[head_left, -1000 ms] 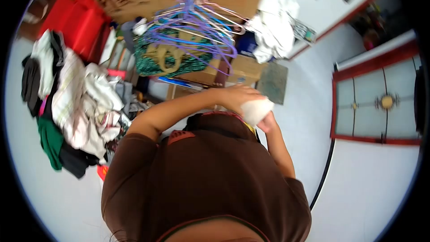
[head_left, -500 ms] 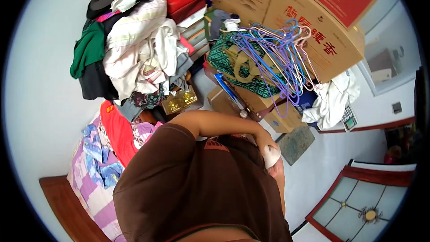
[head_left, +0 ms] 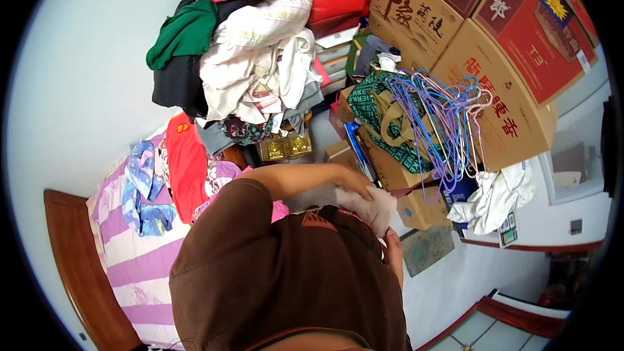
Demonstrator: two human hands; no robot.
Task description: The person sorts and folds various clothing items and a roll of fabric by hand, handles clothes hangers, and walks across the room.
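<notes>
A thin off-white cloth [head_left: 372, 209] hangs partly spread in front of my brown shirt, to the right of my chest. My left hand [head_left: 357, 184] reaches across from the left, its fingers bent over the cloth's upper part. At the lower edge of the cloth is my right hand [head_left: 393, 248], with its fingers closed on that edge. My shirt hides part of the right hand and forearm.
A bed with a purple-striped sheet [head_left: 149, 263] and red garment [head_left: 184, 172] lies left. Behind it rises a tall clothes pile [head_left: 253, 71]. Tangled hangers [head_left: 442, 117] rest on a green patterned bag [head_left: 370, 107] beside stacked cartons [head_left: 494, 104]. White fabric [head_left: 491, 201] hangs at right.
The white cloth was bunched between both hands and is now more spread out. My left hand has moved left and up, away from my right hand. The view has turned towards the bed.
</notes>
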